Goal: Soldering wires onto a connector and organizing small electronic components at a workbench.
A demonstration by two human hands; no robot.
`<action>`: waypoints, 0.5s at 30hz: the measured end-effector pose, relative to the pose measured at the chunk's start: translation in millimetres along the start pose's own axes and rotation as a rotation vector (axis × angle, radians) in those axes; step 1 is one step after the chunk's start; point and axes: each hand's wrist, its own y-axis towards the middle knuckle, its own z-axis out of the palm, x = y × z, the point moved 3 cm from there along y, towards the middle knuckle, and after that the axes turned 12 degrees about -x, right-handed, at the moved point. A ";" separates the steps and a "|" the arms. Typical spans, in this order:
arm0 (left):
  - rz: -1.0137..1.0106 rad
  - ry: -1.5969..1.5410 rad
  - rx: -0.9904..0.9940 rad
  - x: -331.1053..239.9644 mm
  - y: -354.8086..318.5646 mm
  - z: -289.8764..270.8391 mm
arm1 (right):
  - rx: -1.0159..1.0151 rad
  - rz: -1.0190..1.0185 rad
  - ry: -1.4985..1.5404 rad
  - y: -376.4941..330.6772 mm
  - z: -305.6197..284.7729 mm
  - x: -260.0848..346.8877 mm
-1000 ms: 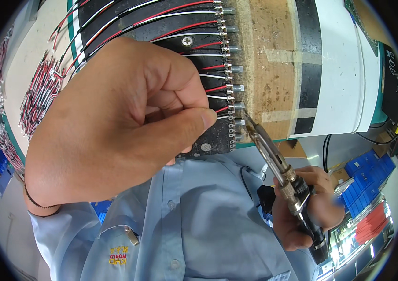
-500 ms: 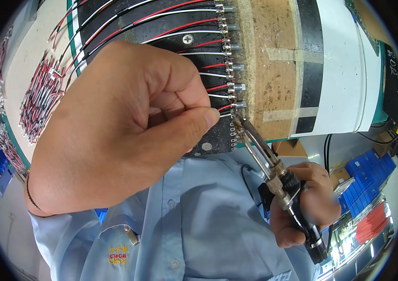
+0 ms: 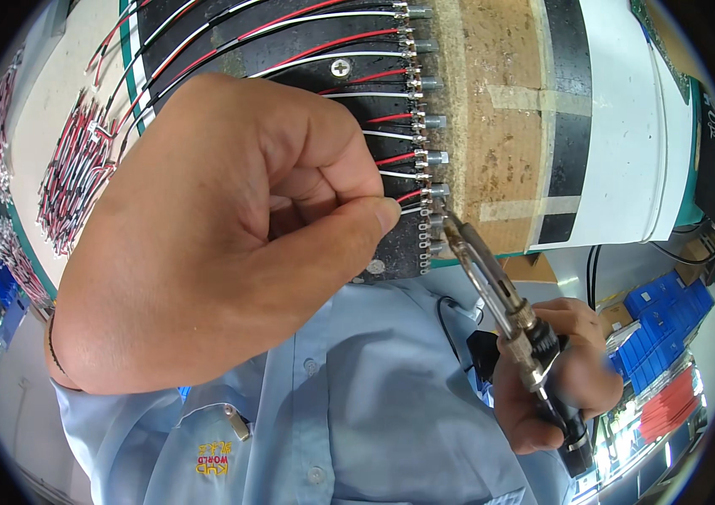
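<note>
My left hand is closed in a pinch, thumb against fingertip, on a thin white wire beside a red wire. Both wires end at a row of small metal terminals with grey parts along the edge of a black fixture plate. My right hand is wrapped round the handle of a soldering iron with a thin metal tube alongside its shaft. Its tip stands just right of the terminals near the pinched wire; whether it touches a part is hard to make out.
Red, white and black wires run leftward from the terminals. A bundle of finished-looking leads lies on the left. Right of the plate is a stained brown board with tape strips. Blue bins stand at the lower right.
The soldering iron has drawn back slightly to the right and down from the wire end, uncovering small grey parts there. My left hand keeps its pinch, nearly in place.
</note>
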 end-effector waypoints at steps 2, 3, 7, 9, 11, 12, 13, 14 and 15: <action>-0.028 0.027 0.011 -3.5 0.2 -0.5 | -0.023 0.037 -0.024 -2.5 -1.0 1.5; -0.035 0.044 0.011 -5.5 0.6 -0.3 | -0.031 0.041 -0.025 -3.4 -1.5 1.9; -0.036 0.069 0.050 -9.5 3.3 0.0 | -0.047 0.031 -0.031 -4.3 -2.6 2.2; -0.080 0.102 0.146 -6.2 10.3 -3.8 | -0.039 0.007 -0.035 -3.5 -2.4 2.1; -0.037 0.053 0.178 -6.4 9.9 -7.4 | -0.032 -0.026 -0.019 -2.8 -1.8 1.2; -0.038 0.047 0.188 -5.1 9.8 -8.5 | -0.036 -0.042 -0.011 -3.0 -1.0 1.0; -0.022 0.062 0.188 -3.8 9.3 -9.2 | -0.039 -0.058 -0.004 -2.7 -1.0 0.3; 0.002 0.065 0.187 -2.5 9.4 -9.1 | -0.048 -0.070 -0.003 -3.2 -0.5 0.1; 0.028 0.063 0.192 -1.6 9.1 -8.3 | -0.036 -0.075 0.015 -3.1 -0.2 -0.4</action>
